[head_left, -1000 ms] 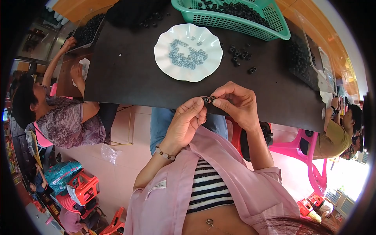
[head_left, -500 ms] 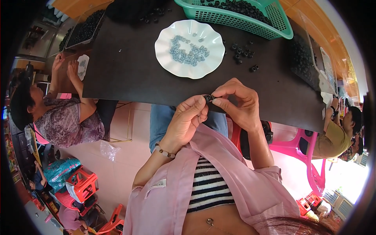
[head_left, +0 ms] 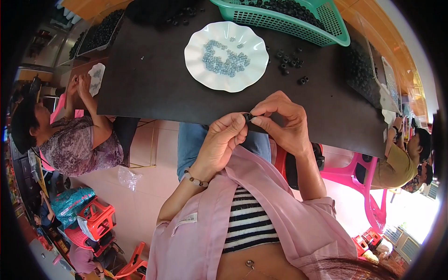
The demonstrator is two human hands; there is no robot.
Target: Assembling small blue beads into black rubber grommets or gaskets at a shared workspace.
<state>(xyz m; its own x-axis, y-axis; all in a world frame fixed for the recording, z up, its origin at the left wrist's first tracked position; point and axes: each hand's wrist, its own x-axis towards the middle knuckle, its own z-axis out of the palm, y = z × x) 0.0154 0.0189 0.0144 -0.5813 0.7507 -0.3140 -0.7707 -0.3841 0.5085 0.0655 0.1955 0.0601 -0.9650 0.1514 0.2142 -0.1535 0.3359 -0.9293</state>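
Just off the near table edge, my left hand (head_left: pixel 224 140) pinches a small black ring-shaped part (head_left: pixel 247 117) between thumb and finger. My right hand (head_left: pixel 285 123) meets it from the other side, thumb and forefinger pressed together at the part. Whether those right fingertips hold a separate tiny piece is too small to see. Beyond my hands stands a white wavy-rimmed plate (head_left: pixel 196 58), on which many small clear pieces (head_left: pixel 228 66) are spread. To the right of the plate lie several loose black parts (head_left: pixel 290 61), similar in colour to the held one.
A green basket (head_left: pixel 280 24) of black parts stands at the far side of the dark table (head_left: pixel 154 88). Clear bins of black parts flank it, one far left (head_left: pixel 100 35), one right (head_left: pixel 361 70). Co-workers sit at left (head_left: pixel 84 140) and right (head_left: pixel 396 161). A pink stool (head_left: pixel 371 196) stands right.
My hands stay nearly in place, with the right fingertips shifted slightly at the black part. The left co-worker's hands have come together beside another white plate.
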